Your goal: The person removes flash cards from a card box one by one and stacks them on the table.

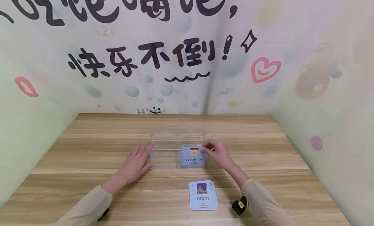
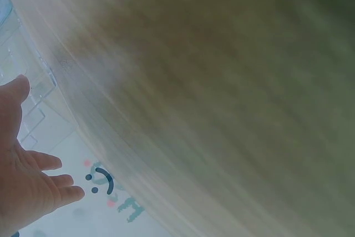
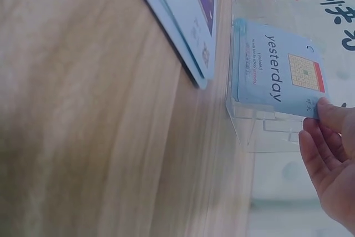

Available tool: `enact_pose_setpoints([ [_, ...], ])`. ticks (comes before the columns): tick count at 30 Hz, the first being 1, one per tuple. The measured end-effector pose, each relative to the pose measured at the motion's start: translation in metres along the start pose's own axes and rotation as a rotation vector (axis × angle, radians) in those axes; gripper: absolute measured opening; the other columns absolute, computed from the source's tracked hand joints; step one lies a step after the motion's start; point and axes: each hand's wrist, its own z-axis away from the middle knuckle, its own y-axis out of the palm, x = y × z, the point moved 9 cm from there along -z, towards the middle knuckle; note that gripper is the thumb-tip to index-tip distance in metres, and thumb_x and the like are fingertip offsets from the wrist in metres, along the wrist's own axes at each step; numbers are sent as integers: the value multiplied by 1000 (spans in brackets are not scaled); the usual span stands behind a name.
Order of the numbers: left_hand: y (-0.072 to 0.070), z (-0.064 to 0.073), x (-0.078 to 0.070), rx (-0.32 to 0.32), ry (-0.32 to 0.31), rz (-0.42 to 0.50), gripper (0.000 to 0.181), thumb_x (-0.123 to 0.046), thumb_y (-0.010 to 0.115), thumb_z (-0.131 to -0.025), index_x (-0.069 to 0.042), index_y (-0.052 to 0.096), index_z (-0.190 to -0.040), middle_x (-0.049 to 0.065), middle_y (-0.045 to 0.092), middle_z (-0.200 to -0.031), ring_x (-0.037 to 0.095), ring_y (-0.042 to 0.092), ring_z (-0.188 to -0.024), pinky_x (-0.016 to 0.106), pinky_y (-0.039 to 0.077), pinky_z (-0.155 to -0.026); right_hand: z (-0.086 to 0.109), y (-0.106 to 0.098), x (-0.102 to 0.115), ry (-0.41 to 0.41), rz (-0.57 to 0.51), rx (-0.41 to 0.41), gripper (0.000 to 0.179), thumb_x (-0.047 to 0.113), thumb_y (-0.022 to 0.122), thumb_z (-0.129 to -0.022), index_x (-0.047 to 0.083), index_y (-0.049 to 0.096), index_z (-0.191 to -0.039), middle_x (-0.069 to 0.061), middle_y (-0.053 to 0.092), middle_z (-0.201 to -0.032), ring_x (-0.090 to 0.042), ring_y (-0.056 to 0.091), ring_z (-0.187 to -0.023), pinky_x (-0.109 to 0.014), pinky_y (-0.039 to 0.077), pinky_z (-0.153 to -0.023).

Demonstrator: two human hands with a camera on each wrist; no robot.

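Observation:
A clear plastic card holder (image 1: 164,157) with tiered compartments stands on the table. In its front right compartment sits a light blue flash card (image 1: 193,160) reading "yesterday", with at least one more card behind it. My right hand (image 1: 217,153) pinches that card's upper right corner between thumb and fingers, as the right wrist view shows of the "yesterday" card (image 3: 280,70). At the holder's left side is my left hand (image 1: 135,162), fingers extended and touching its edge. The left wrist view shows the left hand (image 2: 28,176) with fingers spread beside the clear plastic.
A small stack of flash cards (image 1: 203,200), topped by one reading "night", lies on the wooden table (image 1: 102,148) in front of the holder. A printed cloth backdrop (image 1: 187,89) rises behind the table, and pale walls flank it.

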Motion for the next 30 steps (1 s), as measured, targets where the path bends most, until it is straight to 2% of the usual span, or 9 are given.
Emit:
enact_pose_setpoints([
  [10,1,0,0,8,-5,2,75,-32,60,-87,-13,16,-144,29,33,-138,48,25,-127,61,23,-100,-1,-2,-1,12,-39,30,4,6,63,-84,4,64,-87,-5,64,-79,-22,59,-71,-23,50,-57],
  [17,1,0,0,10,-4,2,75,-32,60,-87,-13,16,-144,29,33,-138,49,25,-127,61,23,-100,-1,-3,2,3,-59,33,4,6,63,-84,4,64,-87,-6,64,-80,-21,58,-70,-24,51,-58],
  [24,1,0,0,2,4,-4,75,-32,61,-86,-13,16,-144,29,34,-137,49,26,-126,61,24,-100,-1,-5,6,10,-83,39,4,5,63,-84,2,63,-87,-8,64,-82,-31,59,-72,-28,52,-59],
  [30,1,0,0,-4,6,0,75,-32,61,-86,-12,17,-144,29,34,-137,49,26,-126,60,23,-101,-2,-7,8,7,-105,52,4,4,62,-85,1,63,-87,-9,64,-82,-33,59,-74,-28,52,-60],
])
